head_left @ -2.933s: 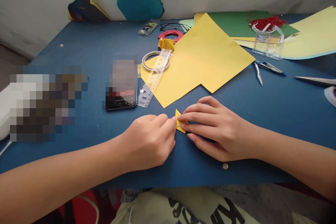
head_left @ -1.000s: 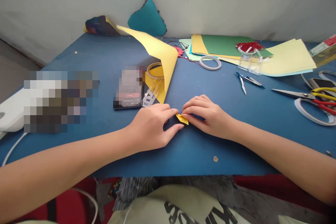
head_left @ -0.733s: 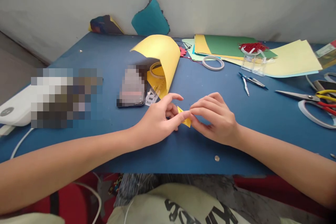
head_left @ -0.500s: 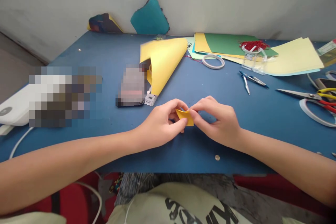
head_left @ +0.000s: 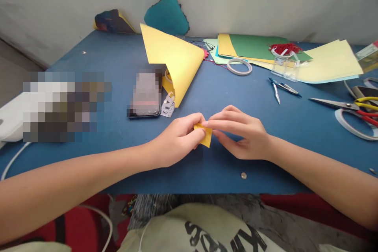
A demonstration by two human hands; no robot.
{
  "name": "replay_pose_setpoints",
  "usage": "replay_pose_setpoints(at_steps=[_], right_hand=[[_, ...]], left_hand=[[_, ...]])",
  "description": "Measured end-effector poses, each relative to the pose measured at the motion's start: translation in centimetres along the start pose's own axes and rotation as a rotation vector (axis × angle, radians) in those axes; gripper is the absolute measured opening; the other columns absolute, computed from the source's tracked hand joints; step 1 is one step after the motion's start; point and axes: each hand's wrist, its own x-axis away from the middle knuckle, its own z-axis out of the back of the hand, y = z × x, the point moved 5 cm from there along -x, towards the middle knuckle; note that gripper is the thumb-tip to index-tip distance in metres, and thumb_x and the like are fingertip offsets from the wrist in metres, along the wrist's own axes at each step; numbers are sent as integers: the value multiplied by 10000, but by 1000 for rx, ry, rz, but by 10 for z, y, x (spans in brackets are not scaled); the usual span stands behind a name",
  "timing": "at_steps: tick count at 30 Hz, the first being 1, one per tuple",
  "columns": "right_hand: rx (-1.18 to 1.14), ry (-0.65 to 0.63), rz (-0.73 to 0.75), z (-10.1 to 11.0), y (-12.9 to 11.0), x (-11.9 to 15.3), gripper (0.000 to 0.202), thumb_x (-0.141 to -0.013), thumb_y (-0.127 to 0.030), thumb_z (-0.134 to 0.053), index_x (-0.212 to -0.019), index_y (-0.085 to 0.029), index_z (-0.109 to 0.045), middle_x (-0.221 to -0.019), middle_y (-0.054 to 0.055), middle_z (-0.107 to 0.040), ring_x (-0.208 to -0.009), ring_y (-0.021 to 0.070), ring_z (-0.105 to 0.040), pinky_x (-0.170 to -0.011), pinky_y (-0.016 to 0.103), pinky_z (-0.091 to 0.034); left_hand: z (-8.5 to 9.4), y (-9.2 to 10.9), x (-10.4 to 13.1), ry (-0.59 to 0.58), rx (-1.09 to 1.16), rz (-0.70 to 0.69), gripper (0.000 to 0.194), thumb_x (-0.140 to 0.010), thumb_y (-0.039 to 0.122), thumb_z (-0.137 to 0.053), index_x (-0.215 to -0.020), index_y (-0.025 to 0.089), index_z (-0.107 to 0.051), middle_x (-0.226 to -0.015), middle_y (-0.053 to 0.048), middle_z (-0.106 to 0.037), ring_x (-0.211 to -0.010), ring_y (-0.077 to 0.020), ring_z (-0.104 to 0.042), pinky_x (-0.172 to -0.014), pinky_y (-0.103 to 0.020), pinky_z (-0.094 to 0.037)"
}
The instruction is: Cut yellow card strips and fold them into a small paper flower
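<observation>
A small folded piece of yellow paper [head_left: 207,138] is pinched between the thumb and fingers of my left hand [head_left: 183,138], above the blue table [head_left: 177,177]. My right hand [head_left: 243,134] is at the paper's right side, its index fingertip touching the upper edge. The right thumb is apart from that finger, near the paper's right edge. Behind my left hand lies a large bent sheet of yellow paper [head_left: 180,57], with a phone [head_left: 146,94] and a small grey card [head_left: 168,105] beside it.
Scissors [head_left: 336,103], a white tape roll [head_left: 351,126] and pens [head_left: 285,88] lie at the right. Another tape roll [head_left: 239,67] and green paper [head_left: 256,45] are at the back. A power bank-like white object [head_left: 13,116] is far left. A small round piece [head_left: 243,175] lies near the front edge.
My right thumb and index finger have parted. The small yellow paper now looks flatter and is tilted. The large yellow sheet's left part has risen.
</observation>
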Motion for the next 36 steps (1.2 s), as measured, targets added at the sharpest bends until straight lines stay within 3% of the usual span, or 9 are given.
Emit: replay_pose_setpoints(at_steps=[6,14,21,27,32,36], right_hand=[[259,28,162,4,-9,1,155,-828,-101,-585,-976,-145,-604,-850,64,-694,-740,128,-608,-713,316,-444],[460,35,262,2,-19,2,78,-834,-106,-597,-884,-163,-615,-749,6,-667,-682,100,-589,-735,326,-419],[590,38,364,3,-27,-1,177,-884,-103,-506,-785,-199,-617,-696,-36,-634,-649,90,-565,-710,322,-429],[649,11,421,1,-33,0,186,-857,-106,-551,-727,-200,-644,-733,-32,-650,-644,85,-565,-757,327,-438],[698,15,434,1,-33,2,183,-845,-100,-564,-729,-213,-649,-742,-35,-648,-667,92,-574,-736,330,-438],[726,37,398,2,-30,3,154,-847,-99,-564,-771,-209,-642,-760,-19,-651,-686,104,-570,-718,340,-420]], left_hand=[[-2,-2,1,-15,-49,-4,38,-812,192,-421,-792,196,-453,-689,47,-450,-646,-112,-465,-580,-251,-380],[-2,-2,2,18,43,2,140,-738,134,-394,-853,201,-438,-636,61,-447,-541,-83,-423,-477,-214,-299],[-3,-4,0,48,12,27,49,-827,234,-433,-810,196,-460,-619,57,-462,-560,-88,-443,-518,-211,-364],[-2,-1,-4,58,-4,16,80,-711,136,-403,-740,187,-457,-612,56,-481,-531,-76,-466,-481,-196,-351],[-1,-4,-5,52,161,55,174,-671,104,-384,-798,185,-470,-588,54,-503,-488,-81,-491,-402,-175,-334],[2,-8,-7,76,273,85,161,-737,114,-427,-879,177,-470,-579,37,-549,-481,-88,-502,-423,-179,-346]])
